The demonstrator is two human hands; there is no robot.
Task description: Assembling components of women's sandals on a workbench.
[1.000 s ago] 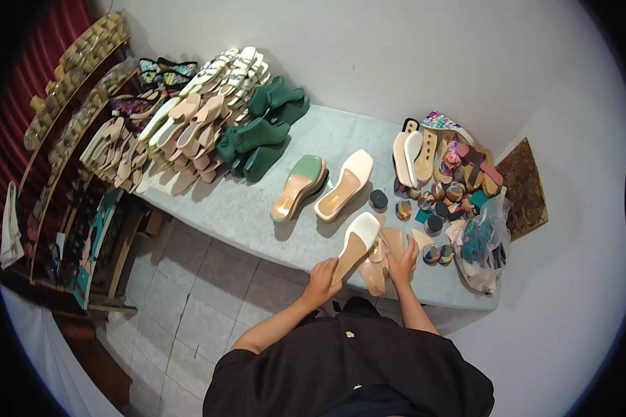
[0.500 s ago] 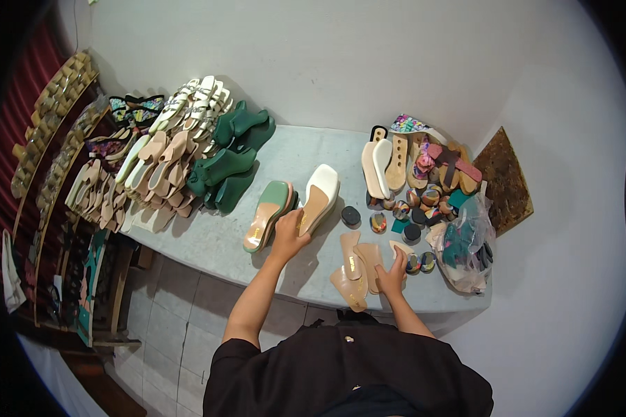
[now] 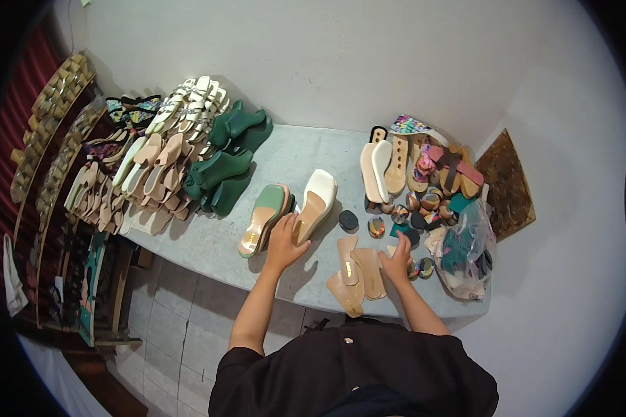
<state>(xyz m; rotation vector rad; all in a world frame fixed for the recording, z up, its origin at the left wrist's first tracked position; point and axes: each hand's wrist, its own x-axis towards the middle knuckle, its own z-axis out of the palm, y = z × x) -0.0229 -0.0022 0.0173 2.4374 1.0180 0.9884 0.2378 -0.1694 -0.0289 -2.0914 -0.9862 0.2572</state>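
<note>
My left hand (image 3: 284,243) is closed around the heel end of a white square-toed shoe (image 3: 321,190), its thumb on the near side. Just left of it lies a green shoe (image 3: 264,208) with a shiny tan insole. My right hand (image 3: 396,265) is over the small parts on the right, fingers stretched and apart, touching or just above them. Beside that hand are several tan insole pieces (image 3: 371,274), overlapping near the table's front edge. A black oval piece (image 3: 348,221) and a multicoloured round piece (image 3: 376,227) lie between the white shoe and my right hand.
Stacked beige sandals (image 3: 149,167), white sandals (image 3: 195,104) and dark green shoes (image 3: 222,167) crowd the left of the table (image 3: 302,146). Loose soles (image 3: 396,163) and a clear plastic bag (image 3: 466,243) sit right. A brown board (image 3: 504,184) leans against the wall.
My right hand has lifted away from a small beige piece and shifted slightly up, fingers stretching out. My left hand stays at the white shoe's heel; the view has shifted slightly.
</note>
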